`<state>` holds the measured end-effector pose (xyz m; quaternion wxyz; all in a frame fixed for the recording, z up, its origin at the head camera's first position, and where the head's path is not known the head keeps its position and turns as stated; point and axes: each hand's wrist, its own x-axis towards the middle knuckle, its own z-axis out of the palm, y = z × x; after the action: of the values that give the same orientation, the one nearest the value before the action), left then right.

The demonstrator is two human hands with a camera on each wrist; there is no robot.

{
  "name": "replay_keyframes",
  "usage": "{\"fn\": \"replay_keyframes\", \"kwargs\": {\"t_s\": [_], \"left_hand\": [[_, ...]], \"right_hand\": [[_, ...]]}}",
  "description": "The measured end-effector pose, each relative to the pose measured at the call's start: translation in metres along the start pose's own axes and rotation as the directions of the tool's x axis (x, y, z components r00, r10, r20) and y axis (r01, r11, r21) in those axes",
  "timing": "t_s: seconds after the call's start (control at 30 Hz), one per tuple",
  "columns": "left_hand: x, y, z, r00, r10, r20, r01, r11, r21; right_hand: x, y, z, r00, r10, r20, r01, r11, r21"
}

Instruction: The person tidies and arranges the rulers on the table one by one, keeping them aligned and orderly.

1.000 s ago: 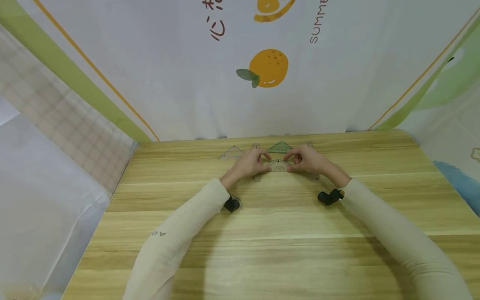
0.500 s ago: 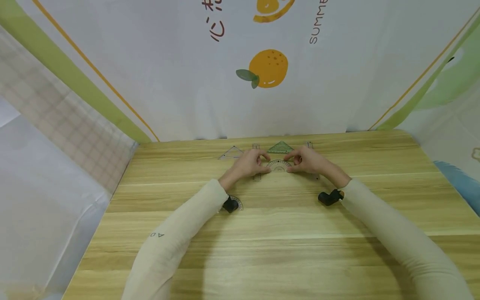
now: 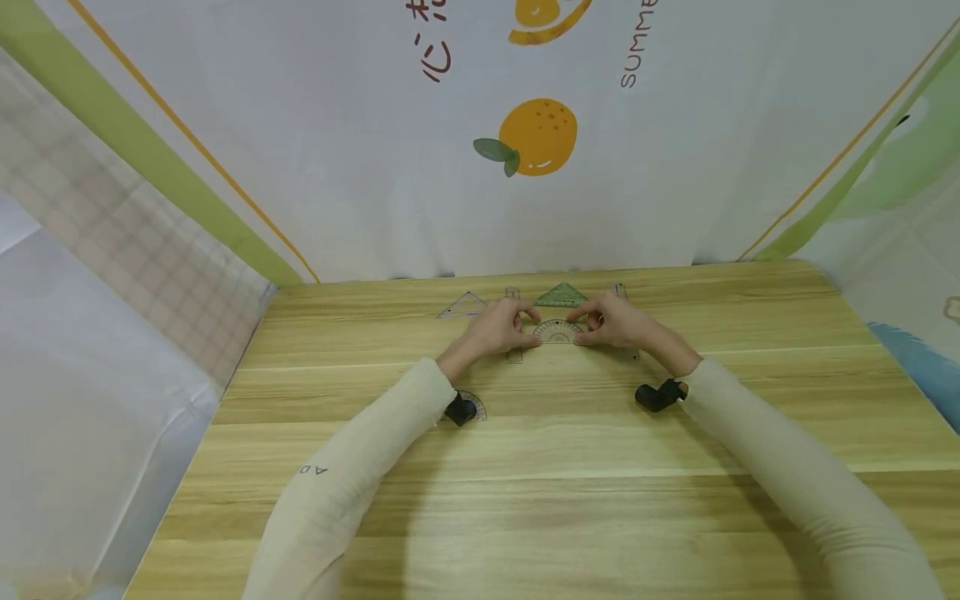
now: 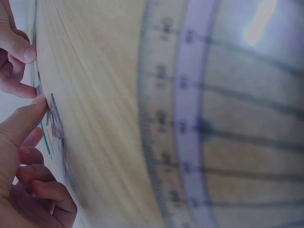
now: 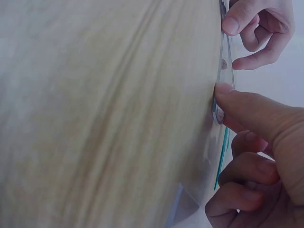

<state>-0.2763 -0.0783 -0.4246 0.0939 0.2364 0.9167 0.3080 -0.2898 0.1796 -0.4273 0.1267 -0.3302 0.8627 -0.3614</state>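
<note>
The wooden desk (image 3: 570, 517) takes up most of what I see, with a printed cloth (image 3: 360, 183) hanging behind its far edge. Two pale sleeves reach over it toward the middle of that edge. The left hand (image 3: 495, 325) and right hand (image 3: 618, 322) face each other there, thumbs and index fingers bent about the two ends of a clear protractor (image 3: 557, 333) — each seems to pinch its own end, though how hard I can't tell. The protractor's arc faces the desk's far edge, its straight side the near one; whether it lies flat or is slightly raised isn't plain.

One ruler (image 3: 513, 357) runs partly beneath the left hand, another (image 3: 619, 291) partly behind the right. A green set square (image 3: 562, 296) lies just beyond the protractor, and a clear set square (image 3: 462, 307) toward the far left corner. A second protractor (image 3: 476, 405) sits under the left wrist's black camera (image 3: 461, 409).

I'd call this step the placing or steadying of the pinched piece; the next move calls for both hands acting evenly — one-sided pressure could skew it. I spot no containers.
</note>
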Motion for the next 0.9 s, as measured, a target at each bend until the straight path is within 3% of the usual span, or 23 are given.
{"fn": "replay_keyframes", "kwargs": {"t_s": [0.4, 0.9], "left_hand": [[0.001, 0.0002, 0.0007, 1.0, 0.004, -0.005, -0.004, 1.0, 0.0], [0.0009, -0.0011, 0.0008, 1.0, 0.007, 0.001, -0.007, 1.0, 0.007]], "right_hand": [[-0.0005, 0.0021, 0.0007, 1.0, -0.022, -0.002, 0.022, 1.0, 0.021], [-0.0037, 0.0041, 0.0037, 0.997, -0.022, -0.068, 0.024, 0.999, 0.035]]}}
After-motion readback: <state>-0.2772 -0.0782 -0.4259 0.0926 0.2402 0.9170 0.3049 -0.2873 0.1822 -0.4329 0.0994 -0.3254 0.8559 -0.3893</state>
